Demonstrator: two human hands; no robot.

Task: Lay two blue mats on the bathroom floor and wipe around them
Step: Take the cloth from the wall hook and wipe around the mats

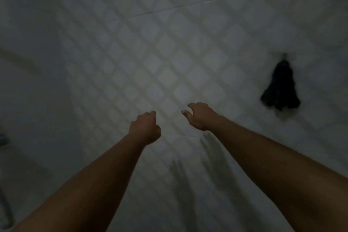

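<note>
Both arms reach forward at a tiled wall. Left hand grip loosely curled, empty. Right hand grip half open, empty. Dark blue cloth hangs at 3 o'clock; blurred, can't tell if mat.
</note>
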